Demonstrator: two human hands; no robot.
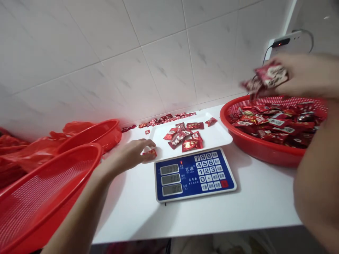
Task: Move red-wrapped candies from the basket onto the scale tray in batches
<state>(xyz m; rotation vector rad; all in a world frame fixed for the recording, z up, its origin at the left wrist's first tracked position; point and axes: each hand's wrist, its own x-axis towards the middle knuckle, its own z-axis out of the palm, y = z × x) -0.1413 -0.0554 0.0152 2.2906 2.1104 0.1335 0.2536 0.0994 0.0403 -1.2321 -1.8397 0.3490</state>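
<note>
**Small red packets (274,76) in the right hand (299,76), at the upper right above a basket (254,150)**

A smooth white surface (265,208) crosses the frame, backed by grey-veined wall tiles (164,53). At upper right, a black adapter (281,43) glows red.

Two more red plastic baskets (39,197), perforated and oval, fill the lower and middle left, beside crinkled red bags (39,155). Loose packets (169,119) line the foot of the wall. The right arm (317,169) hides part of the basket on the right, which is heaped with glossy wrappers (275,121).

In the centre stands a blue-panelled scale (196,176), its flat white pan (161,141) bearing a small pile of packets (185,137). The right hand's grip is closed on its blurred packets. The left hand (135,151) curls at the pan's left edge over one packet (150,154); whether its grip pinches that packet, I cannot tell.
</note>
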